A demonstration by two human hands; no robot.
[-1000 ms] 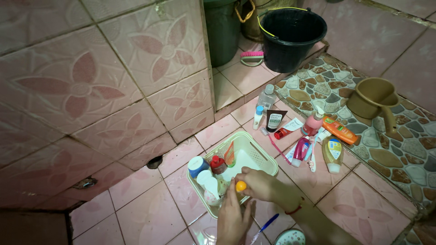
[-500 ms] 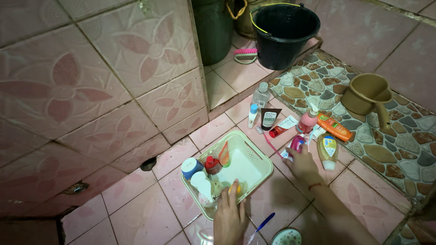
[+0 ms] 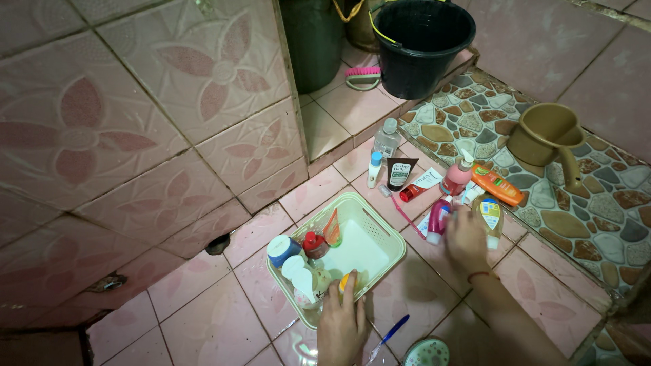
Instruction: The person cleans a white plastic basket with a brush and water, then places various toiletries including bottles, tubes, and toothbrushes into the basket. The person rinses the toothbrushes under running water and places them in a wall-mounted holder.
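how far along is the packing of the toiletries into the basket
Done: several containers stand at the left end of the pale green basket, among them a blue-capped jar and a red-capped bottle. In hand: the left hand sets a yellow item at the basket's near rim; the right hand touches a pink bottle. Left: most tubes and bottles, like the orange bottle, lie on the floor.

Pink flower-tiled wall [image 3: 135, 122] & floor [image 3: 203, 318]; pebble-stone floor patch [image 3: 597, 203] at right.

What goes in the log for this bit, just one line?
left hand: setting yellow-orange item in pale green basket | right hand: on pink bottle among toiletries | floor: pink tiles
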